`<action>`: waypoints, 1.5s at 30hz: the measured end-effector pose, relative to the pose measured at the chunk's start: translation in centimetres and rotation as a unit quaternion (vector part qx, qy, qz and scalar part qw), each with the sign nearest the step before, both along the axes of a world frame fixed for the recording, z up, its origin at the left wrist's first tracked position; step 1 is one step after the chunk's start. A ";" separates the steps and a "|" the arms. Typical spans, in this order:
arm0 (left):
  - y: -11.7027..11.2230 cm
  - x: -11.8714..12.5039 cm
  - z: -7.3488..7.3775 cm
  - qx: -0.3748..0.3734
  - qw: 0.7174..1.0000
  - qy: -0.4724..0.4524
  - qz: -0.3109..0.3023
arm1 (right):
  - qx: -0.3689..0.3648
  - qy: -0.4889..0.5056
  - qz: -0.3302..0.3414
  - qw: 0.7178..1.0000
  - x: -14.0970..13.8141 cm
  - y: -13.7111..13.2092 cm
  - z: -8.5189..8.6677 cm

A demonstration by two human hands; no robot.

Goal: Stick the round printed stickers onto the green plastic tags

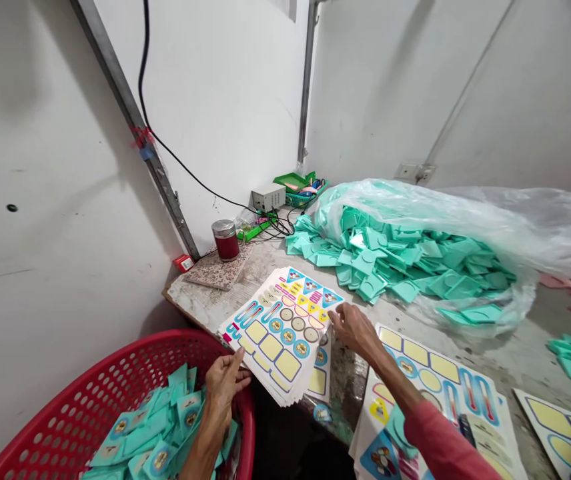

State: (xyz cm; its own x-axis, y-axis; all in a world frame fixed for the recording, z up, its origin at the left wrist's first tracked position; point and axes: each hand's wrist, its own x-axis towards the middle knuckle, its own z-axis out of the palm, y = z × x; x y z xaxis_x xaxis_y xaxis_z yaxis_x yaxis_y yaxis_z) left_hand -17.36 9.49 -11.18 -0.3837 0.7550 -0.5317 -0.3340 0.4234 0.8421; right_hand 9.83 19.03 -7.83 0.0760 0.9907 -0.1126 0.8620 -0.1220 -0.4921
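Thick stack of white paper sheets with colourful printed stickers point(270, 348) overhangs the worn grey-white desk point(196, 298). Left hand point(221, 388) pinches the near edge; right hand point(355, 328) is at the far-right edge, grip unclear. Likely steadying the overhang.

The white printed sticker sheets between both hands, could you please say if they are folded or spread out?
Spread out: no fold shows in the sticker sheets, printed face up.
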 end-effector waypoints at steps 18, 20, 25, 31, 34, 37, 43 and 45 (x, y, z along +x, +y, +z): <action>-3.1 4.0 0.7 -0.018 0.980 -0.198 0.005 | -0.183 0.084 0.169 0.965 -1.9 10.8 0.2; -3.5 4.1 1.1 -0.010 0.985 -0.172 -0.006 | -0.223 0.163 0.200 0.940 -1.4 10.0 0.3; -3.9 3.4 3.9 0.036 0.998 -0.003 -0.057 | -0.234 0.309 0.253 0.887 -0.6 7.5 2.6; -1.0 0.8 6.8 0.116 0.987 0.099 -0.053 | -0.090 0.495 0.234 0.832 2.8 3.9 6.7; 1.5 0.7 6.7 0.183 0.978 0.059 -0.086 | -0.041 0.540 0.190 0.819 4.4 3.0 5.6; 3.2 1.4 6.3 0.225 0.965 0.027 -0.135 | -0.037 0.544 0.145 0.826 5.0 2.8 3.4; 3.1 2.6 6.7 0.275 0.957 0.093 -0.028 | 0.035 0.561 0.087 0.822 3.6 3.2 1.9; 2.9 3.1 6.8 0.255 0.957 0.135 -0.004 | 0.051 0.566 0.072 0.820 2.7 3.4 2.1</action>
